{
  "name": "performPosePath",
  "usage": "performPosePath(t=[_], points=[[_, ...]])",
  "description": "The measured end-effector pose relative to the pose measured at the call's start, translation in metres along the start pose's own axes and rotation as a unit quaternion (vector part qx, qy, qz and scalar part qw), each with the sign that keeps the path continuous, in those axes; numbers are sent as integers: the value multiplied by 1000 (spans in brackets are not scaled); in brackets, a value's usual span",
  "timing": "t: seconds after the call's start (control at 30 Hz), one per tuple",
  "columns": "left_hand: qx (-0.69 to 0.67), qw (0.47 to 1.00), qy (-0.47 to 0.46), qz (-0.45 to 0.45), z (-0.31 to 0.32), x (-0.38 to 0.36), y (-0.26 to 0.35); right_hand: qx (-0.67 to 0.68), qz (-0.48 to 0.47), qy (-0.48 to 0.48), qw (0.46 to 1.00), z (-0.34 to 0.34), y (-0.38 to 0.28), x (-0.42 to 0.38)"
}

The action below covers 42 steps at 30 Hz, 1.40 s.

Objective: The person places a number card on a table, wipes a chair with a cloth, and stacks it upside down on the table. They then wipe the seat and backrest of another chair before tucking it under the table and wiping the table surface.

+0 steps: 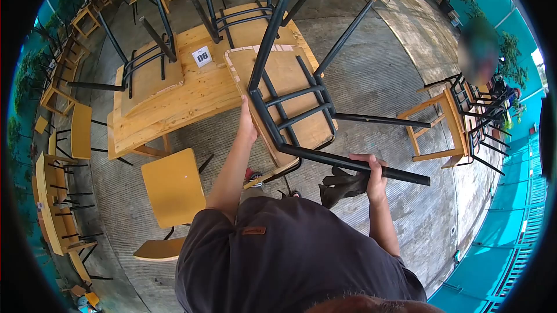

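Observation:
An upturned wooden chair with a black metal frame hangs tilted above the edge of a wooden table. My left hand grips the edge of its wooden seat. My right hand is closed around one black leg of the chair and also holds a dark cloth that dangles below it. The chair's other legs point up and away from me.
Two more chairs lie upside down on the table beside a card marked 06. An upright yellow chair stands at my left. More tables and stacked chairs ring the concrete floor. A person stands far right.

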<state>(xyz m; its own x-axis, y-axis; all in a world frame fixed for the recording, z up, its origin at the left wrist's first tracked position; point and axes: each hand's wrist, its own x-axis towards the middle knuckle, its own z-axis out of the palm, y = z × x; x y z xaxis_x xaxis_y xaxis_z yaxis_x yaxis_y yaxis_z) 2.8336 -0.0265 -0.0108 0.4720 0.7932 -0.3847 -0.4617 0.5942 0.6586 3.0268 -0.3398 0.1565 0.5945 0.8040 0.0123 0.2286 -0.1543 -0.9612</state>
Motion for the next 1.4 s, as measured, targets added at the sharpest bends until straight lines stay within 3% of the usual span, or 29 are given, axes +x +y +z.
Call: performPosePath(t=[0.13, 0.3, 0.37, 0.43, 0.5, 0.53, 0.57, 0.6, 0.67, 0.7, 0.77, 0.87, 1.0, 1.17, 1.3, 1.37, 1.4], points=[[64, 998, 8, -29, -10, 2, 6, -9, 17, 24, 1000, 8, -17, 12], [52, 998, 2, 36, -32, 12, 1, -2, -5, -13, 1000, 24, -36, 20], [12, 998, -52, 30, -66, 21, -15, -34, -53, -50, 997, 32, -43, 24], [148, 988, -10, -47, -128, 30, -50, -50, -62, -76, 994, 29, -46, 26], [302, 946, 70, -89, -203, 26, -99, -50, -40, -80, 995, 35, -50, 30], [511, 856, 34, -75, -243, 17, -124, -60, -39, -86, 994, 35, -51, 30], [648, 755, -98, 32, -296, 15, -154, -61, -41, -88, 993, 37, -54, 31], [471, 862, -35, -185, -277, -32, -142, -62, -44, -91, 993, 39, -56, 31], [619, 752, -204, -93, -313, -64, -162, -65, -52, -94, 992, 42, -59, 33], [618, 754, -204, -90, -317, -69, -177, -62, -60, -98, 991, 43, -59, 33], [683, 702, -180, -94, -326, -71, -201, -59, -69, -103, 990, 46, -60, 34], [719, 682, -130, -18, -337, -65, -230, -54, -61, -108, 991, 49, -62, 33], [714, 679, -157, -69, -278, -78, -206, -60, -65, -104, 991, 55, -64, 30], [754, 640, -144, 6, -280, -96, -220, -62, -72, -96, 991, 41, -63, 12], [744, 646, -139, -96, -282, -114, -227, -57, -54, -89, 993, 23, -61, -9], [735, 648, -64, 188, -287, -134, -243, -60, -46, -82, 994, 8, -53, -23], [739, 644, -64, 186, -285, -141, -242, -59, -53, -74, 994, 0, -49, -31]])
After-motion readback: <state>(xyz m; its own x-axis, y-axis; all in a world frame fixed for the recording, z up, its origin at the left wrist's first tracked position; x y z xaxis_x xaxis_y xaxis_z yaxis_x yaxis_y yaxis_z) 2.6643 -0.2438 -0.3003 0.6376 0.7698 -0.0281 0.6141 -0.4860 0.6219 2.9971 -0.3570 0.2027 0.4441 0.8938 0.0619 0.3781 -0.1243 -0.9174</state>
